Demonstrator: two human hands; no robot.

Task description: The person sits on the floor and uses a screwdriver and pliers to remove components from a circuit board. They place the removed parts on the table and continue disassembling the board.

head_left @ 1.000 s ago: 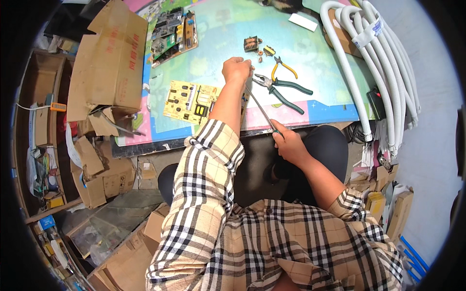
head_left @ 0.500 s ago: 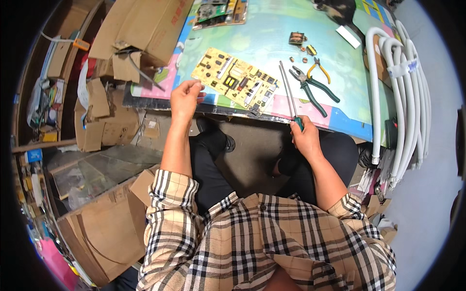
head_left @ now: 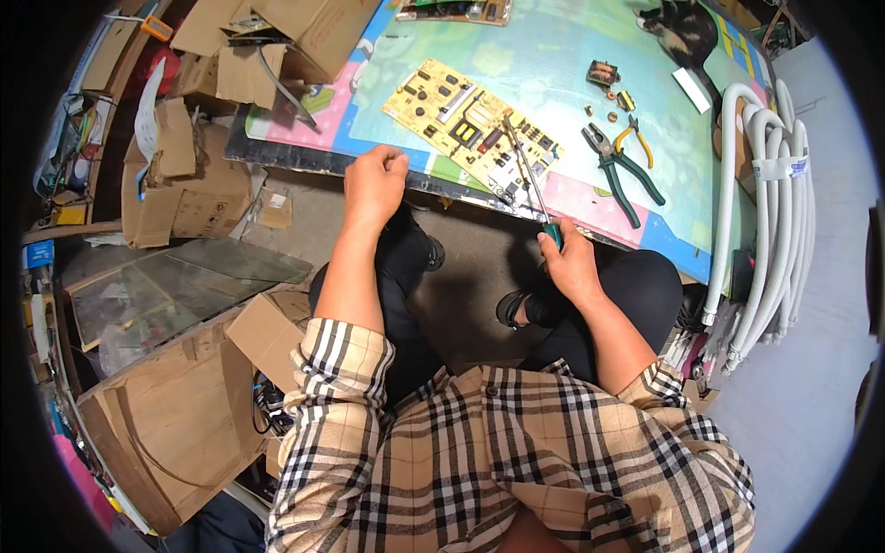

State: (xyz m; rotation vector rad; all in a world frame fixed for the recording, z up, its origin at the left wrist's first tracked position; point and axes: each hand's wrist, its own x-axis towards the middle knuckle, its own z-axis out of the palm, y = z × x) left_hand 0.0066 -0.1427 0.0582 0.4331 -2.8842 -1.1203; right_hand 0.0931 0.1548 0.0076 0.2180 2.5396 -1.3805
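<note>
A yellow circuit board (head_left: 452, 109) with many small parts lies slantwise near the table's front edge. My right hand (head_left: 573, 264) is wrapped round the green handle of a screwdriver (head_left: 529, 170). Its long shaft passes above the right part of the board, and I cannot tell whether the tip touches. My left hand (head_left: 376, 187) is closed at the table edge, left of the board and apart from it; the inside of its fingers is hidden. Right of the board lie dark green-handled pliers (head_left: 619, 172) and small orange-handled cutters (head_left: 636, 144).
A copper-wound transformer (head_left: 603, 72) and several small parts lie beyond the pliers. A cat (head_left: 680, 35) is at the far right, beside a white strip (head_left: 691, 90). Coiled white tubes (head_left: 770, 212) hang along the right edge. Cardboard boxes (head_left: 318, 32) crowd the left.
The view has turned a little. My right hand has swung the screwdriver leftward, from beside the board to over it. My left hand has drawn away from the board's left corner, its fingers curling in.
</note>
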